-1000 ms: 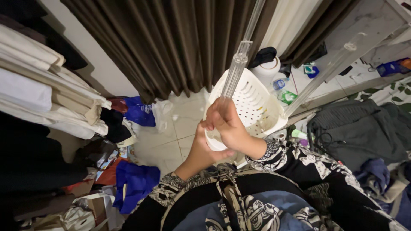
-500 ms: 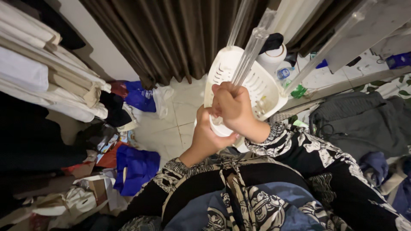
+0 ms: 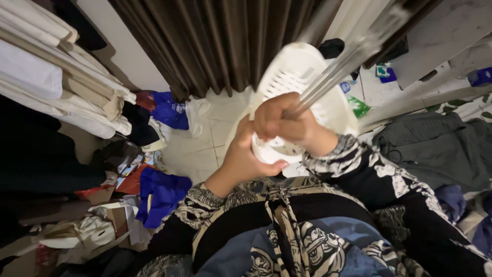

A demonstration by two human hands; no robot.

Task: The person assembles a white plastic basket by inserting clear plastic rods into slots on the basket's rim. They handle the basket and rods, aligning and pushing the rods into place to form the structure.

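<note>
I am holding a white basket (image 3: 292,77) up in front of me, over the tiled floor (image 3: 205,149) by the dark curtain (image 3: 220,41). My left hand (image 3: 246,159) is wrapping around its bottom part. My right hand (image 3: 279,120) is closing tight on a long clear stick (image 3: 348,56) that is going up past the basket. I think I am fitting the stick and the basket together. Next I need a slow, straight push, keeping the basket from tipping.
</note>
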